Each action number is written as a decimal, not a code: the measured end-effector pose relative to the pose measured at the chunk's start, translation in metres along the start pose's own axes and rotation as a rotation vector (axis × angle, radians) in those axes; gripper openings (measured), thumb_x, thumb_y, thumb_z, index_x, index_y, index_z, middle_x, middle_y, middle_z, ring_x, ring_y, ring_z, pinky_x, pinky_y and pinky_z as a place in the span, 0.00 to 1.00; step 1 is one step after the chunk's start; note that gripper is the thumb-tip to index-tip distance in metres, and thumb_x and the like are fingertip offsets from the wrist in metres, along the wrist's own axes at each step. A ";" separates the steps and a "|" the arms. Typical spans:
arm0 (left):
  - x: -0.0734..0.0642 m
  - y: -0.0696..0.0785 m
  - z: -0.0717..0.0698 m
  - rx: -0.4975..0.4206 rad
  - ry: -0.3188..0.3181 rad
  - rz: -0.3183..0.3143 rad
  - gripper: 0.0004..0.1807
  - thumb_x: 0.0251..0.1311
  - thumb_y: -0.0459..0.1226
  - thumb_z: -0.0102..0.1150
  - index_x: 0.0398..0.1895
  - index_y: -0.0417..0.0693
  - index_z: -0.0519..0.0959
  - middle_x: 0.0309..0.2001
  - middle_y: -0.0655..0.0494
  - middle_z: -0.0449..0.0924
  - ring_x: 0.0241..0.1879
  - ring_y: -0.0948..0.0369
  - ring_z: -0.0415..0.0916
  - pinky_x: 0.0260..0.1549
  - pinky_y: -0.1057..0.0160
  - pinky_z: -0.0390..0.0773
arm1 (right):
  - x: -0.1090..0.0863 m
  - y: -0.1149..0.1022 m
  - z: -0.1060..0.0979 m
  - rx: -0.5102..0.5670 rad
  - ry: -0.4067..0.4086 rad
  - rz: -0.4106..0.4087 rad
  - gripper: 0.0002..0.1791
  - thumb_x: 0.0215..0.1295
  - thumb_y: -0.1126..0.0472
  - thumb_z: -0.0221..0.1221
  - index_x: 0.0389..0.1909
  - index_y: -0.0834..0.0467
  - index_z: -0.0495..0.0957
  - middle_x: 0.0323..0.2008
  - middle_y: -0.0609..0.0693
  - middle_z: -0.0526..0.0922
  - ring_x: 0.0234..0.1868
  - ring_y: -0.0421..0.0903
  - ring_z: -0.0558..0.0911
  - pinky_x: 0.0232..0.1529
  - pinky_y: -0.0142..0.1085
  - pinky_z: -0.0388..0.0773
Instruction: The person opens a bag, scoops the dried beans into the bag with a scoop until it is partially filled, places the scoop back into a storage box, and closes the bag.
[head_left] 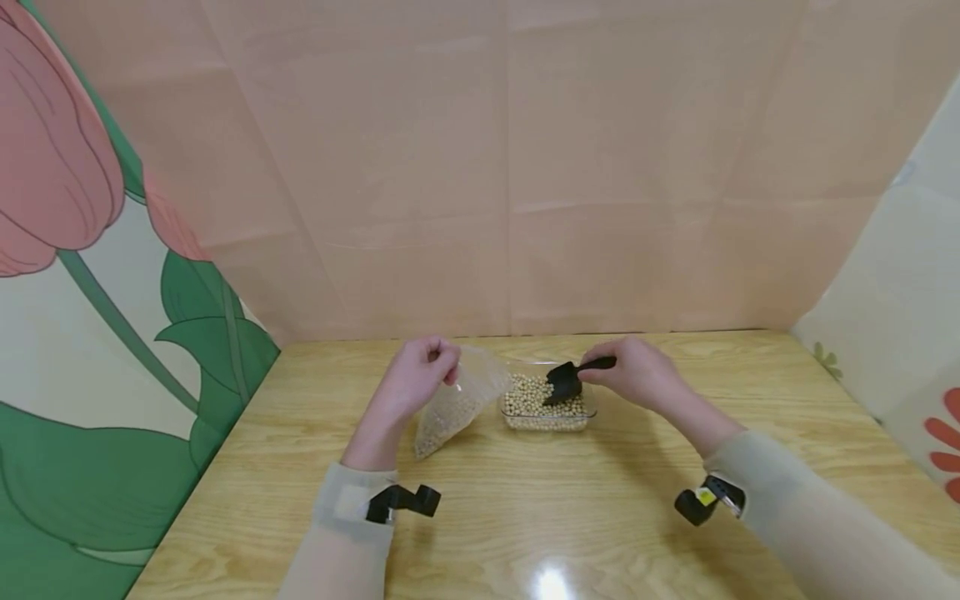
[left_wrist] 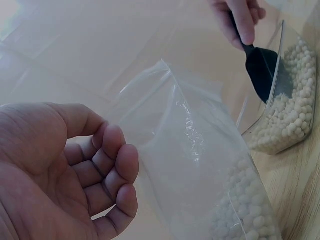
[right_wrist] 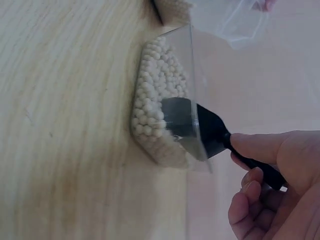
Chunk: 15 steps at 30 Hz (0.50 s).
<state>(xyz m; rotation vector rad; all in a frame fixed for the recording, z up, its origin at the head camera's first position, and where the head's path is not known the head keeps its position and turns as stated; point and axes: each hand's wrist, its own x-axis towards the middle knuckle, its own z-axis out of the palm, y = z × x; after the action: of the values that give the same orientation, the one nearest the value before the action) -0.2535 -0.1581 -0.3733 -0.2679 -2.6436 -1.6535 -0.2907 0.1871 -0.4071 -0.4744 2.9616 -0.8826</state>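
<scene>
My left hand [head_left: 422,371] pinches the top edge of a clear plastic bag [left_wrist: 185,135], which hangs slanted with pale round beans [left_wrist: 245,205] in its lower part. To its right stands a clear rectangular container [head_left: 547,417] holding many of the same beans [right_wrist: 155,85]. By its handle, my right hand [head_left: 633,371] grips a small black scoop [head_left: 564,383]. The scoop's blade dips inside the container, its tip among the beans in the right wrist view. The bag's mouth leans toward the container's left side.
The container stands on a light wood-grain table [head_left: 480,517]. A plain pinkish sheet [head_left: 510,167] hangs behind the table. Flower-printed panels border it on the left [head_left: 90,333] and right [head_left: 900,333]. Each sleeve carries a black wrist camera mount [head_left: 401,502].
</scene>
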 end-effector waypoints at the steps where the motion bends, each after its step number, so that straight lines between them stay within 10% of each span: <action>1: 0.000 0.000 0.000 0.003 0.000 0.000 0.17 0.83 0.39 0.55 0.31 0.45 0.79 0.29 0.50 0.80 0.21 0.58 0.57 0.25 0.59 0.61 | 0.000 0.002 0.002 0.026 -0.002 0.008 0.15 0.75 0.49 0.71 0.54 0.52 0.92 0.55 0.56 0.91 0.50 0.53 0.88 0.51 0.56 0.81; 15: -0.001 0.000 0.001 -0.006 -0.008 -0.003 0.16 0.84 0.40 0.55 0.32 0.45 0.79 0.30 0.49 0.80 0.20 0.58 0.55 0.24 0.59 0.61 | -0.006 0.011 0.041 0.358 0.012 0.159 0.23 0.73 0.48 0.73 0.62 0.56 0.90 0.69 0.63 0.82 0.68 0.63 0.80 0.64 0.56 0.78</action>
<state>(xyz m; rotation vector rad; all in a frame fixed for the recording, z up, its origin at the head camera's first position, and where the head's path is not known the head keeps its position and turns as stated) -0.2527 -0.1574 -0.3732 -0.2713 -2.6461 -1.6656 -0.2844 0.1757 -0.4485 -0.2155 2.7108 -1.3567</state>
